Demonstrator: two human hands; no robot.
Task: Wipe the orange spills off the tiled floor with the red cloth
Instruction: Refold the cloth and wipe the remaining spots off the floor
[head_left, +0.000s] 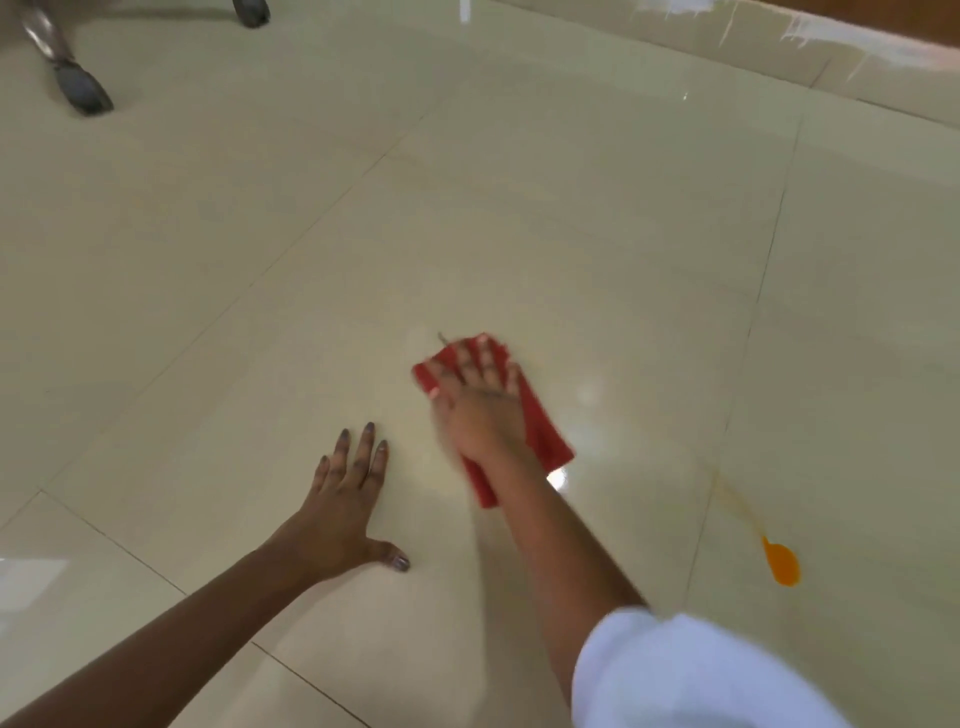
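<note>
- The right hand (480, 410) lies palm down on the red cloth (540, 431), its fingers (488, 358) spread wide and flat across the cloth's far end rather than curled around it, pressing it to the tiled floor (519, 234).
- The cloth sits near the middle of the view, on a large glossy cream tile; its near end sticks out beside and under the right wrist. The hand's outline is blurred.
- A thin dark streak (444, 339) shows on the floor at the cloth's far edge, just past the fingertips.
- The left hand (345, 509) rests flat on the same tile, to the left of the cloth and apart from it, fingers spread wide with the thumb out to the side, holding nothing.
- An orange spill (781, 565) lies on the floor well to the right of the cloth, across a grout line, with a faint orange trail (735, 499) running up from it towards the far left.
- A white sleeve (691, 675) covers the right upper arm at the bottom right.
- Two dark furniture feet (85, 91) stand at the top left, one larger and nearer, the other at the frame's upper edge.
</note>
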